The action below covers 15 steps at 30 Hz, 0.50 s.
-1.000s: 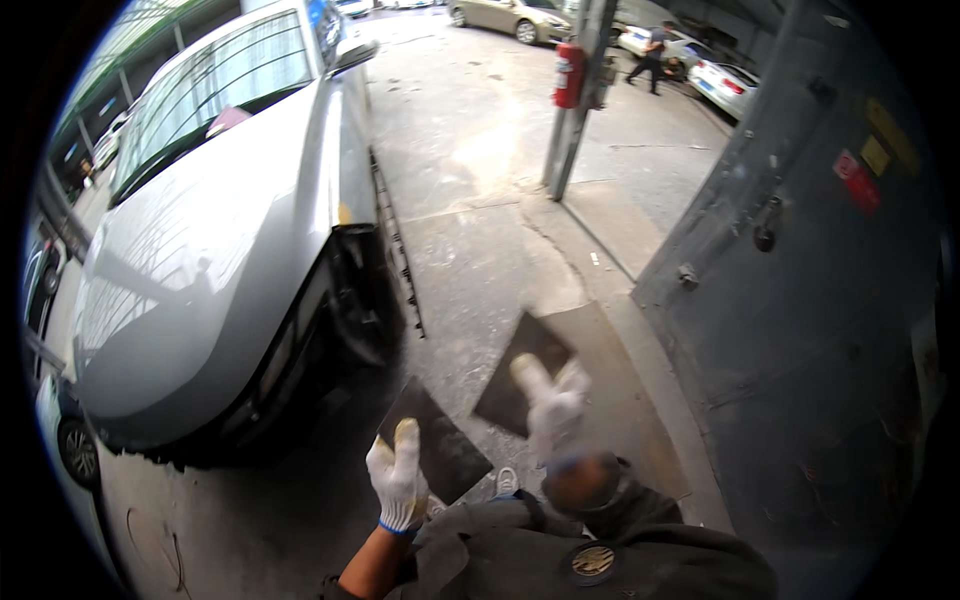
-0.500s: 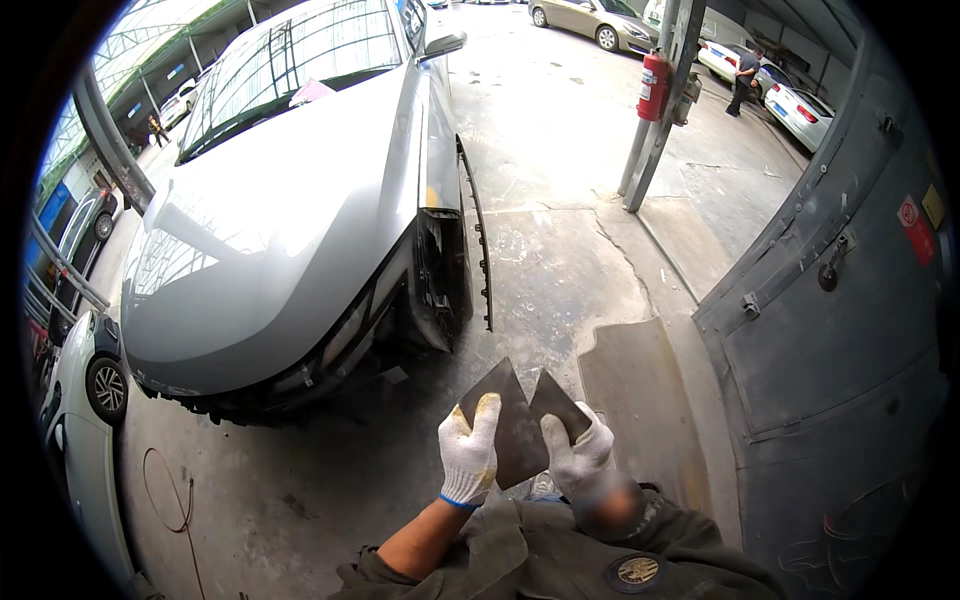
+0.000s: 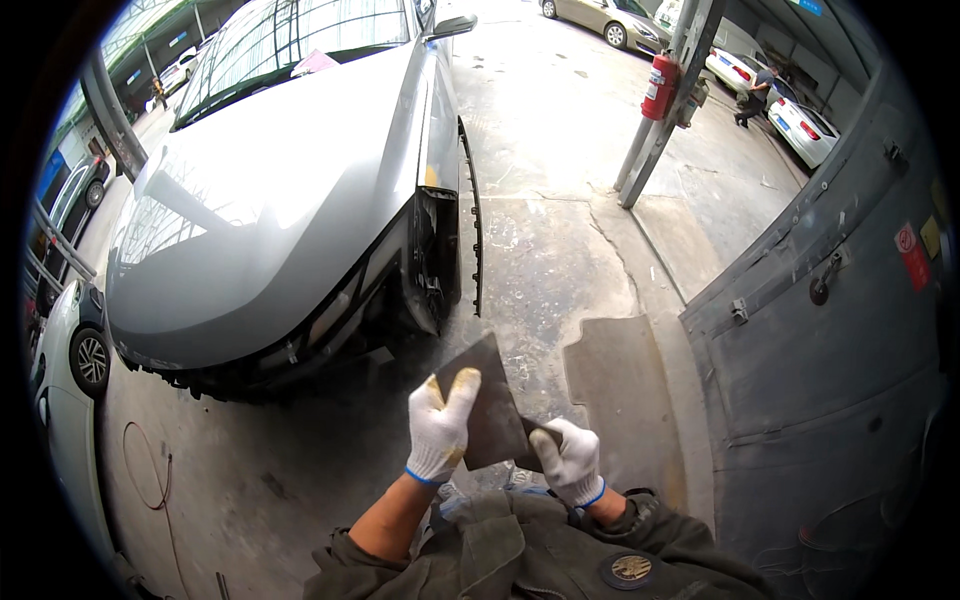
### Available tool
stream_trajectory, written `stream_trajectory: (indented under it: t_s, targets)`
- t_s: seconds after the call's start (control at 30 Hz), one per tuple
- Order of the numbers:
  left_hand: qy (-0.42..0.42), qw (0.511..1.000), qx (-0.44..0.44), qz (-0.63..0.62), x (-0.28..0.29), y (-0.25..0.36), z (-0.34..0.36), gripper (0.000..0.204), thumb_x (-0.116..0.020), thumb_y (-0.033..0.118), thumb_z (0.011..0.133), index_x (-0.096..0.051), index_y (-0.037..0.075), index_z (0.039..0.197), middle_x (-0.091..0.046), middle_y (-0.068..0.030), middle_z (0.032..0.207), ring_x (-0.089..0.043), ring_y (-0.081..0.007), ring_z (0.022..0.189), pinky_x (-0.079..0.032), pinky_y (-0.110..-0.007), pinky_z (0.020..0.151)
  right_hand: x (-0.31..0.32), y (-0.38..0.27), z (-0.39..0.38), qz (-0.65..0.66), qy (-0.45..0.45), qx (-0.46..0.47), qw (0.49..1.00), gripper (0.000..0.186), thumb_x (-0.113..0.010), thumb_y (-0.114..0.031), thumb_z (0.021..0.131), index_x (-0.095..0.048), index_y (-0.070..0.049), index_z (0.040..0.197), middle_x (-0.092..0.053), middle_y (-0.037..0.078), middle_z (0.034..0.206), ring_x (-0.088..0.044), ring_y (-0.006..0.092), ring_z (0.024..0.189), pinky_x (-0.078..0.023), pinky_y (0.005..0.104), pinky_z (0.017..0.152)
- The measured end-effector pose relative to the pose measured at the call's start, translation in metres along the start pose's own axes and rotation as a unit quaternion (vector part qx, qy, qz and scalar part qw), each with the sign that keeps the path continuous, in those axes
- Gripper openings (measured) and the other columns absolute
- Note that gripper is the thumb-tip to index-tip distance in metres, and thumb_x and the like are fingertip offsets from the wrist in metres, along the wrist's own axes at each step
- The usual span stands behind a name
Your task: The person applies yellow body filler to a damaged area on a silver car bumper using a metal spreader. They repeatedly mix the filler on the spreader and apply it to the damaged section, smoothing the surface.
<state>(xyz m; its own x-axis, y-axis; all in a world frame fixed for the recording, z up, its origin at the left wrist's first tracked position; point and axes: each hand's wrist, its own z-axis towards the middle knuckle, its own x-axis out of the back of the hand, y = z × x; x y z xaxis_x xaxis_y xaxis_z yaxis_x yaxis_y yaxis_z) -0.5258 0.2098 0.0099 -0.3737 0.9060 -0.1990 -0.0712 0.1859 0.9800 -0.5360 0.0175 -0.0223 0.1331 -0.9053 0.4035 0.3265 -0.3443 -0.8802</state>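
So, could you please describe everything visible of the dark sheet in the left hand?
The dark sheet is thin, flat, straight-edged, greyish, material unclear. It tilts above the floor, one corner uppermost. The left hand grips its left side, thumb across it. A second sheet in the right hand apparently meets its right edge.

Two gloved hands [image 3: 438, 430] [image 3: 573, 463] hold two dark plates [image 3: 488, 405] [image 3: 526, 460], one each. Ahead-left of the hands stands one large silver car [image 3: 250, 210]; farther left, one pale car [image 3: 72, 440] and one dark car [image 3: 76, 190]. Well ahead, one beige car [image 3: 606, 22]; ahead-right, two white cars [image 3: 732, 70] [image 3: 803, 130], one person [image 3: 757, 95] and one red extinguisher [image 3: 660, 85]. Right of the hands, one floor mat [image 3: 625, 385] and one metal door [image 3: 800, 400]; left, one hose [image 3: 169, 460].
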Motion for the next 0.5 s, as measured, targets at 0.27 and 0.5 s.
stream_trajectory:
  t_s: [0.27,0.5]
  targets:
    - [0.018,0.997,0.035,-0.072,0.012,-0.007,0.021,0.021,-0.064,0.015,0.097,-0.068,-0.005,0.105,-0.067,-0.0009,0.093,-0.056,-0.0056,0.081,-0.047,-0.022,0.072,-0.001,0.009,0.003,0.547,-0.17,-0.37,0.731,0.049,-0.039,-0.037,0.108,-0.061,0.006,0.116,-0.042,-0.005,0.059,-0.037,0.0068,0.041,-0.033,0.0247,0.04]
    - [-0.046,0.997,0.046,-0.043,0.0,-0.008,0.027,0.021,-0.065,0.014,0.096,-0.068,-0.006,0.103,-0.068,-0.0011,0.089,-0.057,-0.0058,0.075,-0.048,-0.023,0.067,-0.024,0.015,-0.019,0.627,-0.288,-0.41,0.597,0.049,-0.04,-0.036,0.106,-0.061,0.008,0.114,-0.033,-0.005,0.055,-0.033,0.0077,0.039,-0.029,0.025,0.036]
